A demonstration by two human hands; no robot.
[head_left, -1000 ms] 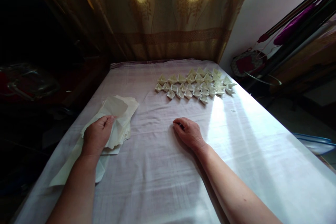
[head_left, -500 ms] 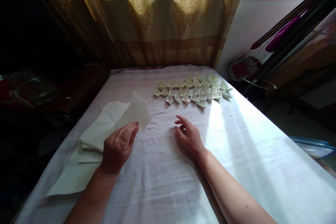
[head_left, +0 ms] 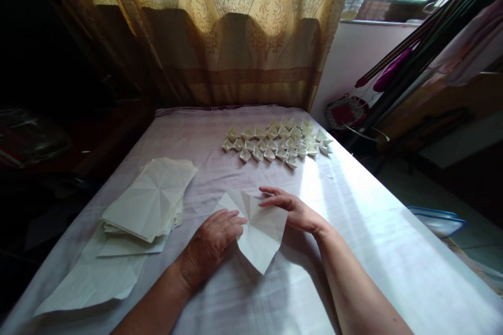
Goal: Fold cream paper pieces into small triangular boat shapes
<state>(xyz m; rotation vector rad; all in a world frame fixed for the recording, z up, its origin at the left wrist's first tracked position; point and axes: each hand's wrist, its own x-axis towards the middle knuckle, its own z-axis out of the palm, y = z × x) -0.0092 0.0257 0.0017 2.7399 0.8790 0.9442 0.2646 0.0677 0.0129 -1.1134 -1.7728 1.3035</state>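
Note:
A creased square sheet of paper [head_left: 261, 233] is between my two hands, tilted just above the cloth. My left hand [head_left: 216, 238] grips its left side, fingers together on top and thumb hidden. My right hand [head_left: 296, 209] is at the upper right edge, its long fingers reaching over the sheet and its thumb hidden behind the paper. To the left lies a stack of creased paper sheets [head_left: 145, 199], fold lines radiating from the centre of the top one. Several small folded paper pieces [head_left: 269, 152] with pointed tips stand in rows farther back.
A pale checked cloth [head_left: 188, 314] covers the table. Under the stack a larger sheet [head_left: 90, 282] reaches toward the front left. A patterned curtain [head_left: 236, 36] hangs behind the far edge. Poles [head_left: 412, 36] lean at the right, and a blue-rimmed container [head_left: 436, 222] sits below the table edge.
My left hand has brought the sheet from beside the stack to the middle, lower and nearer me. My right hand has come to the sheet's right edge. The view has shifted slightly.

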